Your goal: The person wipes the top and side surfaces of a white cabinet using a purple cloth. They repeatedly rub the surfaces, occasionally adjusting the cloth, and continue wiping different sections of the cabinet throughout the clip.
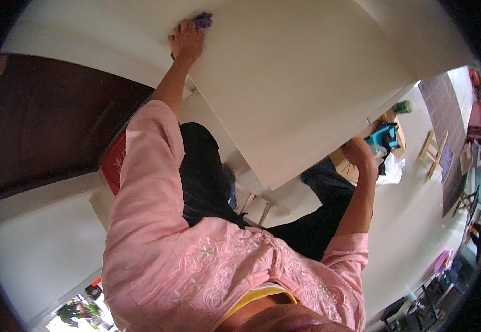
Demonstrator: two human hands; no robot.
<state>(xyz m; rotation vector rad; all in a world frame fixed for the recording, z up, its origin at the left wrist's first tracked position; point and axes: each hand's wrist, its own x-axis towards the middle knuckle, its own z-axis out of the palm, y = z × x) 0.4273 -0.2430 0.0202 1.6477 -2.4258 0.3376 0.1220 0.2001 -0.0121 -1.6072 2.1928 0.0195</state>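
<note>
My left hand is stretched far forward with a crumpled purple cloth under its fingers. The cloth lies against a large flat off-white panel. At the panel's right edge is my right hand, bent at the wrist and curled at the rim. Some of its fingers are hidden by the edge. One corner of the panel points toward me, between my knees in black trousers.
A dark brown door stands at left, with a red item beside it. Past my right hand are a cardboard box, a teal object, a white plastic bag and a green can. Further right stands a small wooden stool.
</note>
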